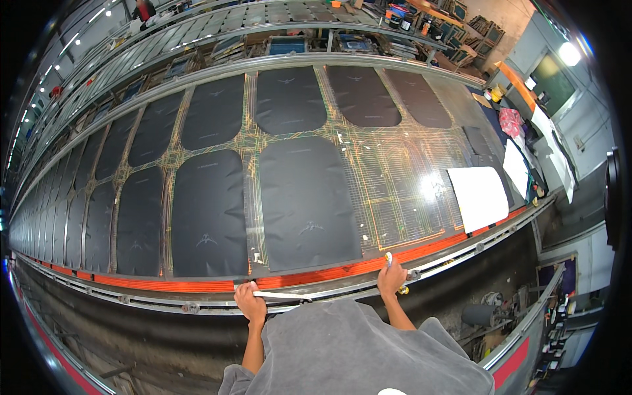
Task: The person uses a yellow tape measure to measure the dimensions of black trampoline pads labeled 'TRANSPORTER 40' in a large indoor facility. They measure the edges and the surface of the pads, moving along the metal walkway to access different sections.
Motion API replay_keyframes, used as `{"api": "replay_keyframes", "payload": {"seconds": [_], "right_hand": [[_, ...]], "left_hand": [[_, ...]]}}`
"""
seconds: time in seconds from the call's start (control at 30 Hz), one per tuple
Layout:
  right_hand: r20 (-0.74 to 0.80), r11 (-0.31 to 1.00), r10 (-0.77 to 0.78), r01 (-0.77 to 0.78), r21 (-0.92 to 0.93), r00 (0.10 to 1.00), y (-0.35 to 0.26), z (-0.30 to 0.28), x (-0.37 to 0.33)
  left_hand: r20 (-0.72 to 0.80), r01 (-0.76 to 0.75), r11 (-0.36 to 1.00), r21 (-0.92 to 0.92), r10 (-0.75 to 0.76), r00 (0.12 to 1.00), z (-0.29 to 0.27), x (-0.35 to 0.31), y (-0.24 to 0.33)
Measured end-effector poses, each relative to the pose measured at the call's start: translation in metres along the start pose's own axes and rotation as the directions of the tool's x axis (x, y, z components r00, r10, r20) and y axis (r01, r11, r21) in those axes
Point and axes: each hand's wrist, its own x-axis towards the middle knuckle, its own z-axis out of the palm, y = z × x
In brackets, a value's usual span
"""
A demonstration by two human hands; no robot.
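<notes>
At the table's near edge, my left hand point(250, 303) is closed around one end of a long, thin white strip point(282, 295), which points right across the front of my grey shirt. My right hand point(392, 278), farther right by the metal rail, grips a small white-and-yellow object point(389, 259) that sticks up past the fingers; its kind is too small to make out. Beyond my left hand lies a large black sheet point(303, 204) with rounded far corners and a faint winged emblem. A bare, line-marked stretch of the tabletop point(408, 197) lies beyond my right hand.
Several more black sheets point(209, 214) cover the long table in two rows. An orange strip point(164, 283) and a metal rail point(217, 307) run along its near edge. A white sheet point(479, 197) lies at right, near a pink bundle point(509, 122). A person point(143, 10) stands far back.
</notes>
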Motion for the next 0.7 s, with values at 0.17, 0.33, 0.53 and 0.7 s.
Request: {"api": "replay_keyframes", "payload": {"seconds": [0.17, 0.33, 0.53, 0.7], "right_hand": [[-0.024, 1.000, -0.005, 0.004, -0.023, 1.000, 0.008, 0.001, -0.001], [0.021, 1.000, 0.015, -0.014, -0.010, 1.000, 0.009, -0.001, -0.002], [0.051, 0.999, 0.036, -0.035, -0.018, 0.998, 0.002, 0.000, 0.004], [0.016, 0.999, 0.020, -0.019, -0.049, 1.000, 0.003, 0.004, 0.004]], "left_hand": [[0.057, 0.000, 1.000, 0.013, -0.001, 0.998, -0.002, 0.000, 0.008], [0.020, 0.009, 1.000, -0.001, -0.009, 1.000, 0.004, -0.001, 0.002], [-0.008, -0.005, 1.000, -0.007, 0.005, 1.000, 0.003, -0.002, 0.004], [-0.009, -0.014, 1.000, -0.008, 0.014, 1.000, 0.004, 0.002, 0.003]]}}
